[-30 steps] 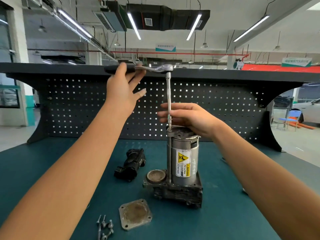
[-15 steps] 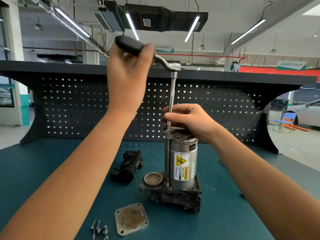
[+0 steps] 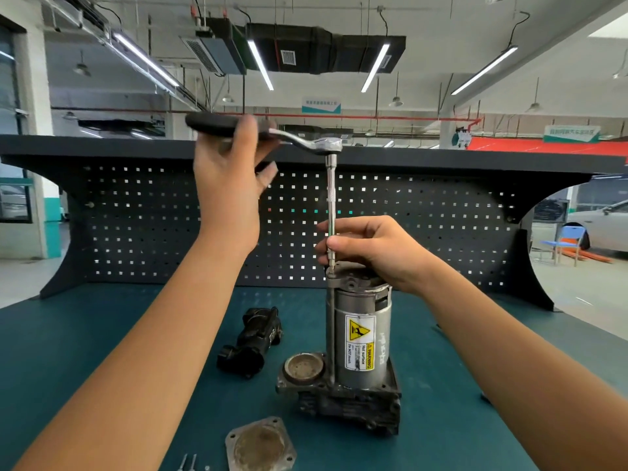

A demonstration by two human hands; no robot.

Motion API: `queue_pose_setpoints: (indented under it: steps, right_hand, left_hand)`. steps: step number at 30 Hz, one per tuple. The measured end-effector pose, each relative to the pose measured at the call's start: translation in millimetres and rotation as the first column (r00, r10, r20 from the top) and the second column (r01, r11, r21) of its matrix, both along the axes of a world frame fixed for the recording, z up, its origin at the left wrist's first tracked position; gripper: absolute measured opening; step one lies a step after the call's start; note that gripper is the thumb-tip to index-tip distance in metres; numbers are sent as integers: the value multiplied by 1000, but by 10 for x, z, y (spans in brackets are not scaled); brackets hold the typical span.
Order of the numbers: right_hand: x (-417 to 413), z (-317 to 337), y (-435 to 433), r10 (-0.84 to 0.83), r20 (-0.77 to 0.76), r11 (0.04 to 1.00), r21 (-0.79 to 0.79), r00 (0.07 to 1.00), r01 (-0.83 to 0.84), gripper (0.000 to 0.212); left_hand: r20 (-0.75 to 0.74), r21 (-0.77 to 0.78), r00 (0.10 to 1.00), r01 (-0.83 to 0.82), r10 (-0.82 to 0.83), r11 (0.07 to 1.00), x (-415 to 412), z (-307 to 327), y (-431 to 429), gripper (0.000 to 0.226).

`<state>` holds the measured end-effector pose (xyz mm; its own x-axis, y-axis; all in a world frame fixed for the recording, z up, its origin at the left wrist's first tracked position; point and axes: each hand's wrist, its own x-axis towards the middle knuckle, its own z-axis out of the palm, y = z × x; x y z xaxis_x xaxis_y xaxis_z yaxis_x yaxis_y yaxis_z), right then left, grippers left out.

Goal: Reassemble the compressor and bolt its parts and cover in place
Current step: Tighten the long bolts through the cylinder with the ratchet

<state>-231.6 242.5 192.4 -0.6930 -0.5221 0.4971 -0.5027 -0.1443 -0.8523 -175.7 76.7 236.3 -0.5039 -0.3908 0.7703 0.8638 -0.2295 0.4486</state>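
The compressor [image 3: 356,341] stands upright on the teal bench, a silver motor cylinder with a yellow warning label on a dark cast base. A ratchet wrench [image 3: 306,139] with a long extension bar reaches down to a bolt at the cylinder's top rim. My left hand [image 3: 231,185] grips the black ratchet handle, held level and pointing left. My right hand [image 3: 370,246] pinches the lower part of the extension bar just above the cylinder top. The square cover plate [image 3: 260,445] lies flat in front of the base. Loose bolts [image 3: 188,464] lie at the bottom edge.
A black compressor part [image 3: 251,338] lies on the bench mat [image 3: 85,351] left of the compressor. A dark perforated back panel [image 3: 153,226] with a shelf on top closes the bench's far side. A workshop floor with a chair and a car shows at right.
My left hand has swung the ratchet handle round from pointing toward me to level and leftward. My right hand stays on the extension bar. The view has shifted slightly.
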Motion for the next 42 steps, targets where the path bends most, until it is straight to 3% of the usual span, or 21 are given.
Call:
queue_pose_setpoints:
  steps: [2, 4, 6, 8, 11, 14, 16, 18, 20, 21, 23, 25, 27, 30, 33, 36, 39, 41, 42]
  right_hand:
    - [-6, -5, -18, -34, -24, 999, 3, 999, 34, 17]
    - [-12, -10, -29, -56, -32, 998, 8, 998, 56, 16]
    - [-18, -13, -22, -50, -29, 999, 17, 998, 50, 14]
    - [-19, -12, -8, -26, -25, 999, 31, 999, 26, 13]
    - [-17, 5, 4, 28, 22, 999, 33, 999, -28, 17]
    - [-16, 5, -13, 31, 28, 999, 25, 999, -31, 17]
    - [-22, -5, -18, 12, 39, 1000, -4, 999, -12, 14]
    - [-28, -11, -20, -5, 50, 1000, -26, 999, 6, 11]
    - [-27, -13, -26, -28, 39, 999, -25, 999, 29, 9]
    - [-24, -15, -33, -44, 26, 999, -22, 999, 45, 8]
    - [-15, -14, -42, -68, 2, 998, -17, 998, 68, 8]
    - [2, -11, -34, -73, -3, 997, -13, 997, 73, 8]
    - [15, -1, -19, -60, 7, 998, -2, 998, 60, 9]
    - [43, 40, -13, 6, 46, 999, 39, 999, -7, 16]
    - [83, 60, -25, 38, 44, 996, 74, 998, -41, 18]
    - [78, 42, -26, 15, 36, 999, 41, 999, -16, 15]
    - [70, 32, -31, -7, 23, 1000, 24, 1000, 7, 12]
    - [67, 22, -39, -29, 6, 1000, 11, 1000, 28, 12]
    - [68, 16, -44, -42, -3, 999, 0, 999, 42, 11]
  left_hand:
    - [-264, -148, 938, -268, 223, 952, 157, 18, 59, 15]
    - [-413, -244, 854, -437, 315, 866, 211, 17, 91, 19]
    - [-303, -214, 915, -338, 266, 917, 199, 24, 93, 16]
    - [-96, -74, 990, -106, 99, 992, 87, 37, 34, 8]
    - [105, 105, 987, 111, -122, 988, -114, 64, -71, 6]
    - [161, 207, 939, 270, -305, 940, -219, 75, -109, 11]
    - [150, 193, 945, 261, -291, 946, -218, 78, -98, 10]
    - [93, 98, 982, 157, -166, 983, -161, 75, -69, 6]
    - [-21, -46, 998, -53, 52, 998, -32, 81, -9, 7]
    - [-117, -125, 976, -198, 184, 972, 51, 92, 27, 12]
    - [-363, -274, 853, -482, 375, 832, 202, 107, 95, 20]
    - [-445, -343, 803, -561, 396, 753, 267, 96, 129, 22]
    - [-310, -326, 893, -422, 326, 846, 262, 86, 116, 16]
    - [16, -143, 998, -52, 55, 988, 90, 94, -1, 5]
    - [187, 67, 951, 236, -244, 969, -73, 135, -115, 24]
    - [242, 167, 896, 339, -372, 926, -131, 132, -125, 35]
    - [170, 57, 958, 226, -233, 972, -62, 104, -67, 19]
    - [10, -112, 1000, -9, 10, 994, 75, 90, 35, 9]
    - [-119, -197, 980, -182, 161, 964, 159, 85, 90, 11]
